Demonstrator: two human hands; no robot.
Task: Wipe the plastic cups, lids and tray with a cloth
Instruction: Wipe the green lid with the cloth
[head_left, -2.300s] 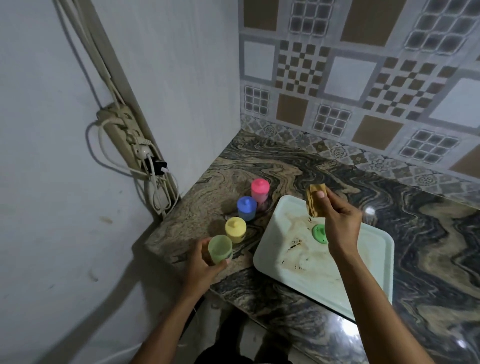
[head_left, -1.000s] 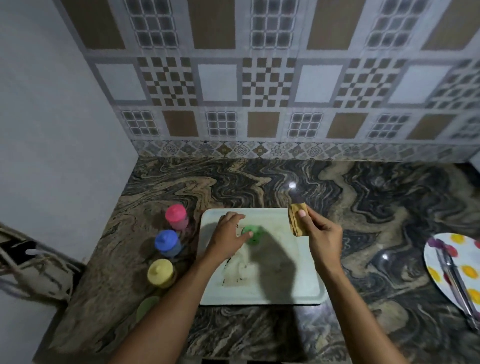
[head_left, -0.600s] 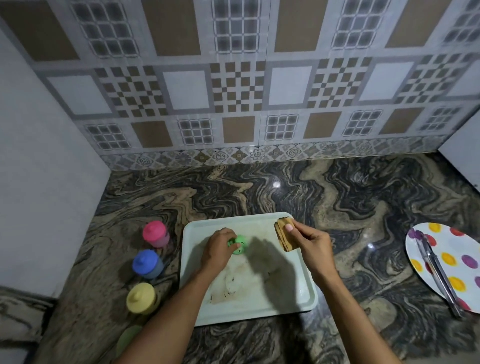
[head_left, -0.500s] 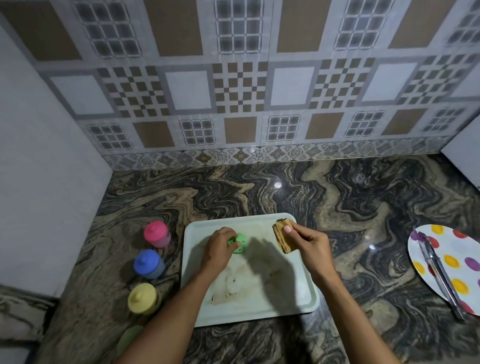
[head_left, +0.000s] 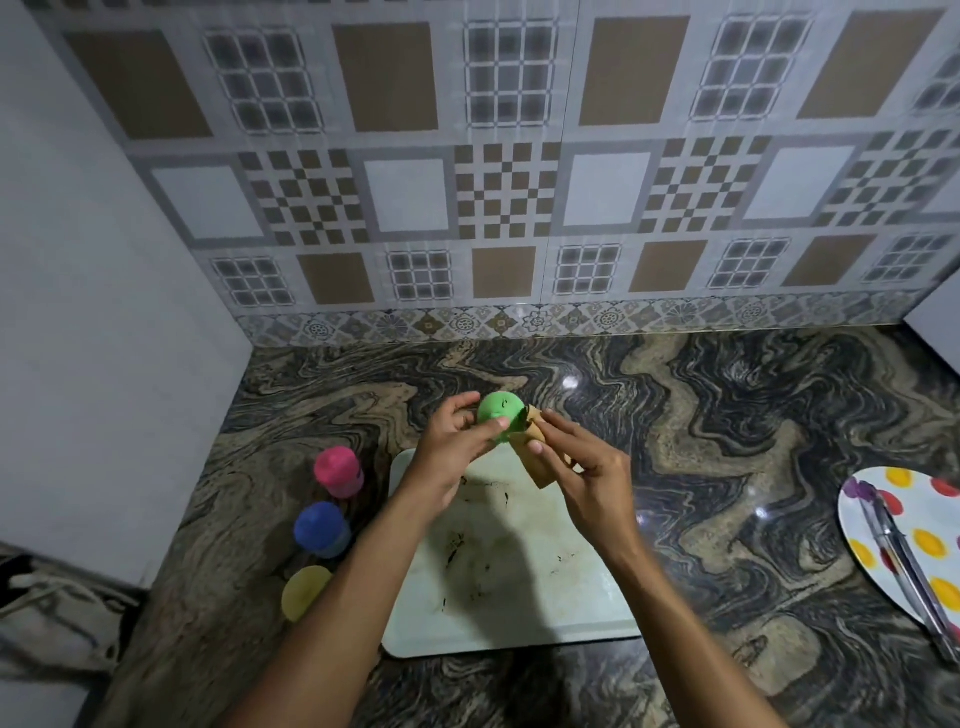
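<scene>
Left hand (head_left: 457, 447) pinches the round green lid (head_left: 497, 410) by its rim above the tray's far edge, and right hand (head_left: 587, 483) curls round a folded tan cloth (head_left: 536, 466) touching it. I see both forearms hiding parts of the smooth, stained pale tray (head_left: 519, 613). The spotted plate (head_left: 909, 514) is cut off at the right. The yellow-lidded cup (head_left: 305, 587) is half hidden; the blue-lidded cup (head_left: 319, 527) and pink-lidded cup (head_left: 337, 470) show fully.
</scene>
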